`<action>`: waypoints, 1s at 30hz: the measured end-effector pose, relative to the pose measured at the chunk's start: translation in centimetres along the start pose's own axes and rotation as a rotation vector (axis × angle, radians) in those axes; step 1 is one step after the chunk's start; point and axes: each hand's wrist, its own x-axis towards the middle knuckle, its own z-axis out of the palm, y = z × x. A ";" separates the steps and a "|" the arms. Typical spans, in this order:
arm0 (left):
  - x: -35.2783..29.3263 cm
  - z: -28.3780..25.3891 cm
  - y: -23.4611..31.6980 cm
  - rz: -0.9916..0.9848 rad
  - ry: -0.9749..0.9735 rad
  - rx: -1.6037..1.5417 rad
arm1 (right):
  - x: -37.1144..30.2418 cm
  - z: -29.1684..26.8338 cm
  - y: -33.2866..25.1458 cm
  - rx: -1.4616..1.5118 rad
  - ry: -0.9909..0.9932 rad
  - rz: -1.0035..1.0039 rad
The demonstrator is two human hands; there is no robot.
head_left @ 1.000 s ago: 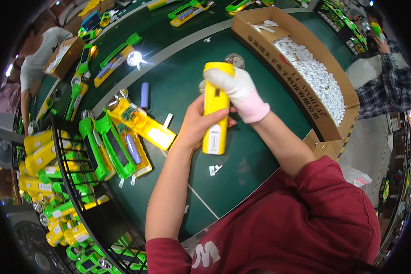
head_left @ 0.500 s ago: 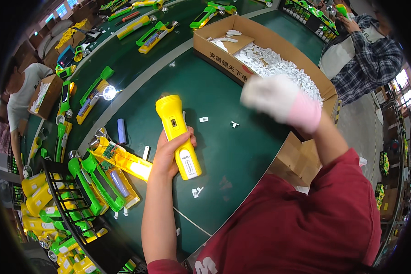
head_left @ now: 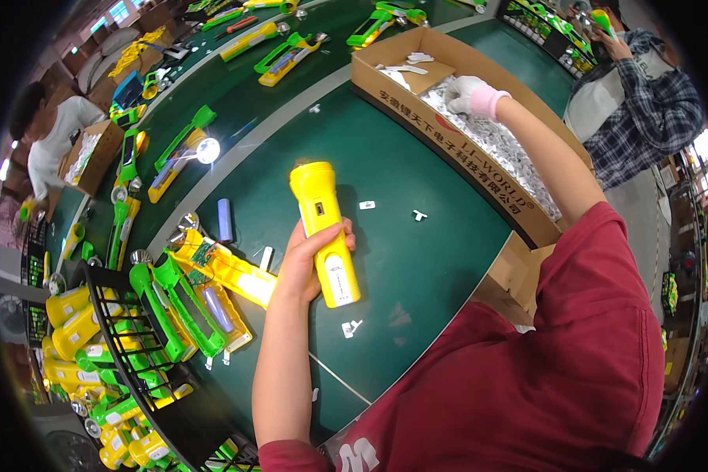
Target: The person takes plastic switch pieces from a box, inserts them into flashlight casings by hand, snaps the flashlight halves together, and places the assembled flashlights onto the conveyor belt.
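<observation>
My bare left hand (head_left: 305,263) is wrapped round a yellow flashlight (head_left: 325,228), held head up above the green table (head_left: 401,267). A small slot shows in the flashlight's neck, and a white label sits on its handle. My right hand (head_left: 466,96), in a white glove with a pink cuff, reaches into a long cardboard box (head_left: 448,145) of small white plastic pieces (head_left: 495,145). Its fingers are bent down at the heap, and whether they hold a piece is hidden. A few white pieces (head_left: 367,205) lie on the table by the flashlight.
Left of my arm lie opened flashlight shells (head_left: 189,307) and a purple battery (head_left: 225,220). A black basket (head_left: 130,354) of yellow and green flashlights stands at the lower left. More flashlight parts (head_left: 291,59) lie on the far belt. Two other people are nearby, at left and right.
My right hand has moved away from me, from over the box's near side into its white pieces. My left hand keeps hold of the flashlight. The view has shifted slightly.
</observation>
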 end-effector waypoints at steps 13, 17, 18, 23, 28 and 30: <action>-0.3 0.1 0.0 0.028 -0.020 0.056 | 1.2 0.8 -1.1 -0.341 0.118 -0.058; -0.5 0.0 -0.1 0.030 -0.028 0.063 | 0.2 0.7 -1.7 -0.361 0.168 -0.053; -0.6 0.0 0.0 0.035 -0.033 0.064 | -0.2 0.5 -1.7 -0.331 0.197 -0.040; -0.6 0.5 0.3 0.019 -0.013 0.098 | -3.9 -2.4 -1.7 -0.046 0.430 -0.072; -0.3 0.0 0.1 0.023 -0.026 0.063 | -11.7 -2.4 -9.3 0.581 0.413 -0.401; -0.6 -0.6 -0.1 0.050 -0.029 0.044 | -15.3 0.1 -14.4 0.522 0.381 -0.481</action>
